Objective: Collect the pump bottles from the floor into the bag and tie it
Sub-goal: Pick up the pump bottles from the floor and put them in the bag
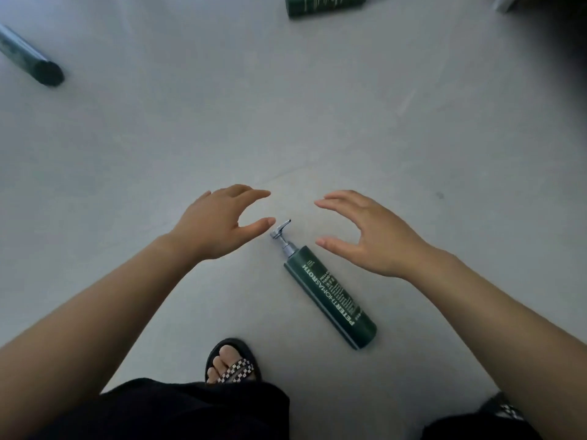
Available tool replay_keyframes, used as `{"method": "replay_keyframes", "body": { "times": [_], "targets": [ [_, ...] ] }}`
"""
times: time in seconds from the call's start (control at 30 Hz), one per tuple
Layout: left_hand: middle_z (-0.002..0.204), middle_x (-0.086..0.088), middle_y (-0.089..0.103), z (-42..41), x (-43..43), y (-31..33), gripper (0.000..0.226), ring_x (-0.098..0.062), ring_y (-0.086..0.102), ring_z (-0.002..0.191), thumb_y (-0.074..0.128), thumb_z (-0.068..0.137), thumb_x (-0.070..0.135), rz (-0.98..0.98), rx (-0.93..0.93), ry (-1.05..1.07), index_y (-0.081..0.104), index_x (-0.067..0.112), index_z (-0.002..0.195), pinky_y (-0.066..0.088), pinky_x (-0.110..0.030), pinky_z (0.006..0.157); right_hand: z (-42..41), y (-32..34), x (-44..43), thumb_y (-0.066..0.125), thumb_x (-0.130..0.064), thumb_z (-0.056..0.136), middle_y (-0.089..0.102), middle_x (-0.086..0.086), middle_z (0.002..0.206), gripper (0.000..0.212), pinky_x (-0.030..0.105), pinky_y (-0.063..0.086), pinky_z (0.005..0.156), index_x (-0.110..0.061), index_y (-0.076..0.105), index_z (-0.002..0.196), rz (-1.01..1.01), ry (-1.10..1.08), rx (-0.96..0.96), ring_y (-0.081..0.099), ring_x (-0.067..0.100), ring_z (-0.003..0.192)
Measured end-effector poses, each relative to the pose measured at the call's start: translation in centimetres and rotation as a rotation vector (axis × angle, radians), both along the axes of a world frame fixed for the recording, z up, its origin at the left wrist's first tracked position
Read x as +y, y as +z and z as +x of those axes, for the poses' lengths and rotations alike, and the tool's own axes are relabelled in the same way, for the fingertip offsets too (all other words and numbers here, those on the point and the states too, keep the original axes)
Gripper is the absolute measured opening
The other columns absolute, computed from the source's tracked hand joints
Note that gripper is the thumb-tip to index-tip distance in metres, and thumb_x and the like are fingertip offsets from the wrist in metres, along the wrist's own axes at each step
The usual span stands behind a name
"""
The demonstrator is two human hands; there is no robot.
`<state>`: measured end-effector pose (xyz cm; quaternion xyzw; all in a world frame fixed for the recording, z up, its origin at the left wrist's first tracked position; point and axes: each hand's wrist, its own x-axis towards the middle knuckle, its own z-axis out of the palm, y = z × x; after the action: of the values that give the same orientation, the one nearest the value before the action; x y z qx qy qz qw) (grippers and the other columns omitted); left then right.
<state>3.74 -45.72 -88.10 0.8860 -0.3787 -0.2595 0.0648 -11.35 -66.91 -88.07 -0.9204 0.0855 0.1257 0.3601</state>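
Observation:
A dark green pump bottle with white lettering lies on its side on the pale floor, its silver pump head pointing up and left between my hands. My left hand hovers open just left of the pump, thumb and fingers apart. To the right of the bottle's neck my right hand is held open, fingers curved. Neither hand touches the bottle. A second green bottle lies at the far left. A third is cut off by the top edge. No bag is in view.
The pale grey floor spreads all around the bottles. My foot in a black sandal stands just below the near bottle, beside black trouser cloth. A dark shadowed area fills the top right corner.

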Motion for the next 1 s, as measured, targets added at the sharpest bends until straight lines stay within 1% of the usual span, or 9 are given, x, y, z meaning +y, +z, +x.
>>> {"method": "replay_keyframes", "body": {
  "times": [0.07, 0.13, 0.23, 0.4, 0.57, 0.67, 0.73, 0.9, 1.0],
  "targets": [
    [0.142, 0.003, 0.046, -0.2, 0.9, -3.6, 0.059, -0.021, 0.059, 0.1, 0.039, 0.086, 0.064, 0.002, 0.017, 0.017, 0.041, 0.035, 0.137, 0.04, -0.037, 0.095, -0.5, -3.2, 1.0, 0.05, -0.062, 0.08, 0.035, -0.011, 0.144, 0.062, 0.029, 0.031, 0.105, -0.037, 0.039, 0.136, -0.017, -0.007, 0.044, 0.033, 0.008, 0.131],
    [0.145, 0.002, 0.044, -0.9, 2.1, -6.3, 0.06, -0.022, 0.056, 0.113, 0.04, 0.086, 0.063, 0.001, 0.055, 0.057, 0.04, 0.034, 0.139, 0.039, -0.037, 0.098, -1.4, -5.2, 2.4, 0.05, -0.062, 0.08, 0.032, -0.011, 0.146, 0.065, 0.031, 0.031, 0.105, -0.036, 0.036, 0.137, -0.012, -0.023, 0.108, 0.031, 0.009, 0.132],
    [0.148, -0.001, 0.04, -2.0, 3.7, -8.5, 0.06, -0.022, 0.044, 0.129, 0.043, 0.088, 0.059, -0.012, 0.075, 0.121, 0.039, 0.031, 0.14, 0.037, -0.037, 0.102, -2.6, -6.5, 3.9, 0.052, -0.061, 0.08, 0.029, -0.012, 0.147, 0.065, 0.031, 0.032, 0.103, -0.036, 0.034, 0.138, -0.019, -0.06, 0.155, 0.031, 0.01, 0.133],
    [0.156, -0.007, 0.026, -2.8, 5.0, -11.6, 0.065, -0.025, 0.023, 0.143, 0.046, 0.087, 0.057, 0.003, 0.03, 0.171, 0.033, 0.029, 0.144, 0.027, -0.049, 0.112, -2.5, -8.6, 5.2, 0.056, -0.058, 0.08, 0.023, -0.01, 0.15, 0.071, 0.033, 0.036, 0.1, -0.037, 0.027, 0.141, -0.062, -0.09, 0.181, 0.029, 0.012, 0.133],
    [0.161, -0.002, 0.003, -2.9, 6.3, -14.3, 0.072, -0.023, 0.004, 0.147, 0.046, 0.087, 0.059, 0.067, 0.007, 0.146, 0.018, 0.035, 0.148, 0.017, -0.049, 0.115, -2.7, -10.6, 6.5, 0.063, -0.051, 0.078, 0.032, -0.01, 0.142, 0.075, 0.034, 0.043, 0.093, -0.038, 0.024, 0.14, -0.035, -0.085, 0.209, 0.041, 0.014, 0.124],
    [0.161, -0.002, -0.007, -3.2, 6.7, -14.9, 0.078, -0.024, -0.003, 0.148, 0.037, 0.084, 0.068, 0.115, -0.013, 0.091, 0.008, 0.036, 0.149, 0.013, -0.052, 0.114, -3.0, -11.2, 6.6, 0.061, -0.045, 0.079, 0.037, -0.012, 0.139, 0.073, 0.031, 0.044, 0.089, -0.04, 0.02, 0.14, -0.029, -0.085, 0.189, 0.045, 0.013, 0.12],
    [0.16, -0.004, -0.008, -3.4, 6.5, -15.3, 0.082, -0.027, -0.004, 0.147, 0.028, 0.079, 0.072, 0.135, -0.031, 0.083, 0.006, 0.035, 0.149, 0.011, -0.055, 0.113, -2.8, -11.4, 6.2, 0.06, -0.045, 0.08, 0.038, -0.012, 0.139, 0.073, 0.031, 0.043, 0.09, -0.04, 0.019, 0.141, -0.015, -0.117, 0.172, 0.045, 0.013, 0.12],
    [0.16, -0.006, -0.01, -3.7, 6.4, -16.0, 0.082, -0.028, -0.007, 0.147, 0.036, 0.084, 0.069, 0.165, -0.053, 0.087, 0.002, 0.033, 0.149, 0.008, -0.057, 0.112, -1.3, -11.7, 4.7, 0.059, -0.049, 0.081, 0.039, -0.006, 0.137, 0.077, 0.033, 0.045, 0.089, -0.038, 0.015, 0.143, 0.001, -0.284, 0.154, 0.048, 0.014, 0.115],
    [0.16, -0.005, -0.01, -3.7, 6.5, -16.1, 0.085, -0.028, -0.007, 0.147, 0.019, 0.078, 0.077, 0.182, -0.067, 0.076, 0.001, 0.033, 0.149, 0.008, -0.057, 0.112, -1.4, -11.6, 4.8, 0.062, -0.053, 0.077, 0.037, -0.005, 0.135, 0.087, 0.036, 0.047, 0.088, -0.042, 0.006, 0.143, -0.015, -0.312, 0.206, 0.047, 0.016, 0.113]
  ]
}}
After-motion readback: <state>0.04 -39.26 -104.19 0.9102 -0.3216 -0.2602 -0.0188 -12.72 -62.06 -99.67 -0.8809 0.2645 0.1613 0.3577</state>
